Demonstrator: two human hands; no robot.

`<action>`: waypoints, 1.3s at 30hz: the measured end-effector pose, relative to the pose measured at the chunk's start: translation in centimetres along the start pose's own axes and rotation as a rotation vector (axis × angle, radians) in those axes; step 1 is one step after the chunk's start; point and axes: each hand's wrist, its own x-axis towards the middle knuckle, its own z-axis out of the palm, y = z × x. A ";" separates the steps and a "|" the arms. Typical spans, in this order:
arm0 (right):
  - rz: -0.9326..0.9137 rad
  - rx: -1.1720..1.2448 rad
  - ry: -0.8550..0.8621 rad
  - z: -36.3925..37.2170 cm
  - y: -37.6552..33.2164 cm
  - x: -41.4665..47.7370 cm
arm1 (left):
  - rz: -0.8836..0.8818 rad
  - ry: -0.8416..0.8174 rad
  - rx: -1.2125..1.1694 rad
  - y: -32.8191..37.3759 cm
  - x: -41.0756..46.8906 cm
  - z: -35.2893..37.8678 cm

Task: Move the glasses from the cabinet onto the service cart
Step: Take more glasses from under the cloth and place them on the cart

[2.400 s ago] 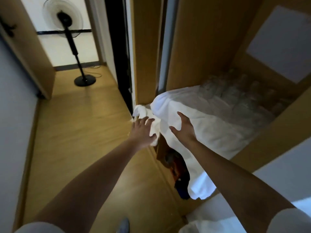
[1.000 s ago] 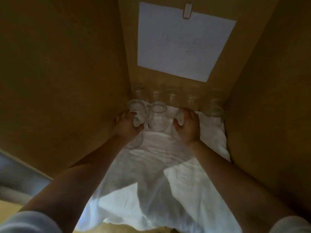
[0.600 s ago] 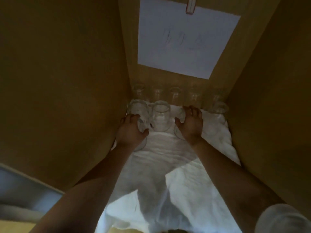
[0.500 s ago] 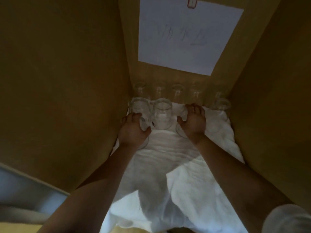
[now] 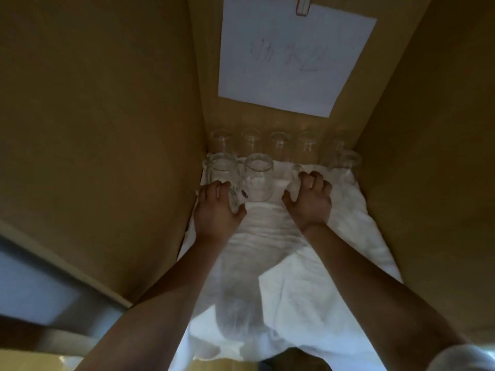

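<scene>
Left hand (image 5: pixel 217 211) curled round left glass (image 5: pixel 235 200), just left of centre glass (image 5: pixel 258 180); right hand (image 5: pixel 310 203) clamped on right glass (image 5: pixel 293 180), just right of it.

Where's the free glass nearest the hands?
Head view: the free glass stands on the cloth between the left hand and right hand, before the back row.

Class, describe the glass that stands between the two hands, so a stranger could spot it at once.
Below the white paper sheet on the cabinet's back wall lies a white cloth. The middle glass stands on it before the back row, between the left hand and right hand. Unlike its neighbours, no hand grips it.
</scene>
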 end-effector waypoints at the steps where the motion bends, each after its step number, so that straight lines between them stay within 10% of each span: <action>1: 0.027 0.000 -0.001 -0.2 -0.1 -0.6 | 0.006 0.001 -0.002 -0.1 -0.4 -0.1; 22: 0.044 0.187 -0.277 -3.0 -2.9 -12.8 | -0.015 -0.141 -0.101 1.2 -9.4 -3.3; 29: -0.078 0.429 -0.388 -4.8 0.0 -12.9 | -0.134 -0.498 -0.054 4.8 -14.7 -4.1; 39: -0.100 0.482 -0.211 -4.4 0.2 -10.5 | -0.354 -0.268 -0.008 2.6 -12.9 -6.1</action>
